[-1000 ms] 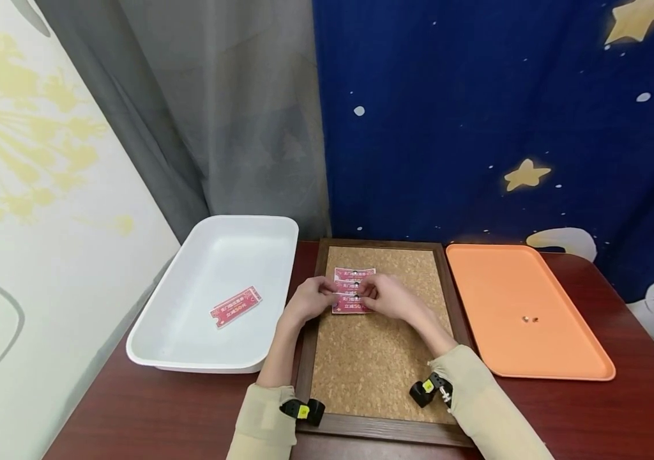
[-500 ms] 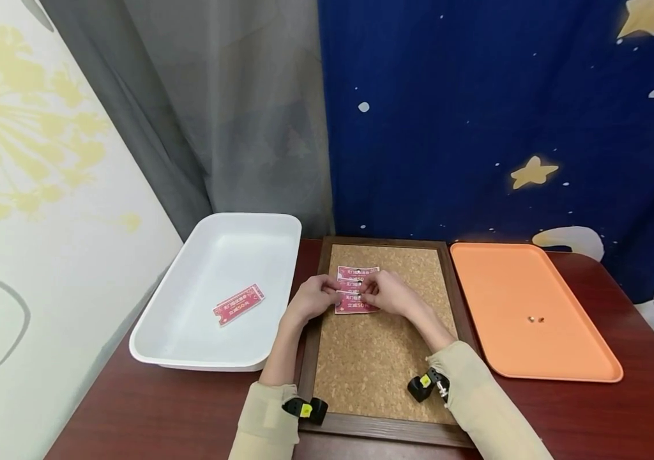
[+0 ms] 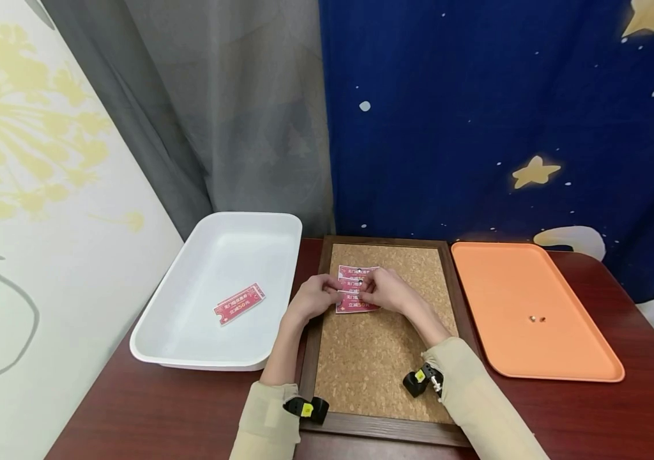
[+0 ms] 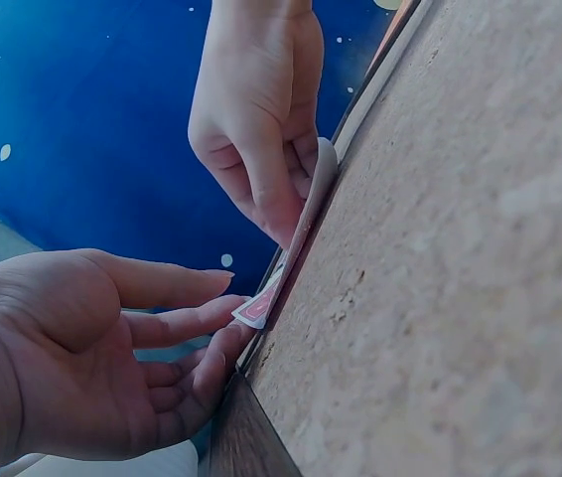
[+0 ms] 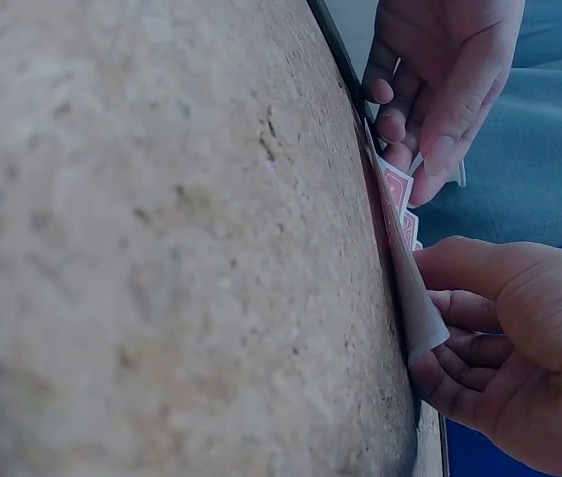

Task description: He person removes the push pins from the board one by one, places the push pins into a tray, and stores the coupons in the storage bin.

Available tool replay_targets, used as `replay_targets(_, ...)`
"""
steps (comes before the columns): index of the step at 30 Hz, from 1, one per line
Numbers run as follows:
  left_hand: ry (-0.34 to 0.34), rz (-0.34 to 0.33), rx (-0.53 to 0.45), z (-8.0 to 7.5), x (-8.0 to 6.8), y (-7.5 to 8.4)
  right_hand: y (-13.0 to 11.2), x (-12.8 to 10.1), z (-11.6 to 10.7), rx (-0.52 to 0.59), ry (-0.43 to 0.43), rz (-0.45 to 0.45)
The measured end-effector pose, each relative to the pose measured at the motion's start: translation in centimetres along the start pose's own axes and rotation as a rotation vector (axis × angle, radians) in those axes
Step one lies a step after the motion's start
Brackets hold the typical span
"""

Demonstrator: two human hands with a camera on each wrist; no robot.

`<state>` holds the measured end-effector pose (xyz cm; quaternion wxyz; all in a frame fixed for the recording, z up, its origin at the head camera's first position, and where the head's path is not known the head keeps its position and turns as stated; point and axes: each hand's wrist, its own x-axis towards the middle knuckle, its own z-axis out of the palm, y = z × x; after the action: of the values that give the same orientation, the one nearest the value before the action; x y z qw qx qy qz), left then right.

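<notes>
Several red-and-white paper coupons (image 3: pixel 352 304) overlap like shingles on the upper part of a framed corkboard (image 3: pixel 384 377). Small dark pushpin heads (image 3: pixel 360 282) sit on the upper ones. My left hand (image 3: pixel 313 296) is at the stack's left edge, its fingertips right by the lowest coupon's corner. My right hand (image 3: pixel 390 291) lies over the stack's right side, its thumb straight and pressing on the lowest coupon. The right hand hides the spot under its thumb. In the right wrist view, the lowest coupon (image 5: pixel 426 333) has its right end curled up off the cork.
On the left is a white basin (image 3: pixel 160 348) with red coupons (image 3: pixel 239 304) lying in it. An orange tray (image 3: pixel 511 281) on the right holds small pins (image 3: pixel 537 319). Curtains (image 3: pixel 419 128) hang behind the dark red table (image 3: pixel 131 415).
The pin head on the lowest coupon, seen earlier beside my right thumb, is now covered by my right hand. My right wrist has shifted slightly left; my left hand stays in place.
</notes>
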<state>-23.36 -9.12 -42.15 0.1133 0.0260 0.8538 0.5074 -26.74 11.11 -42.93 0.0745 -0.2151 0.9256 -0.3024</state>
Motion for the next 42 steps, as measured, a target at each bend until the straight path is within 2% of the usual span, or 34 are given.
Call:
replay_targets(18, -0.007, -0.001, -0.006, -0.01, 0.09, -0.1, -0.49, 0.53, -0.09, -0.037, -0.061, 0.053)
replay_targets(29, -0.012, -0.026, -0.031, 0.06, 0.08, -0.26, -0.38, 0.47, 0.39, -0.022, -0.007, 0.051)
replay_targets(42, -0.01, -0.014, -0.02, 0.15, 0.07, -0.19, 0.01, 0.04, 0.5, 0.026, 0.048, 0.026)
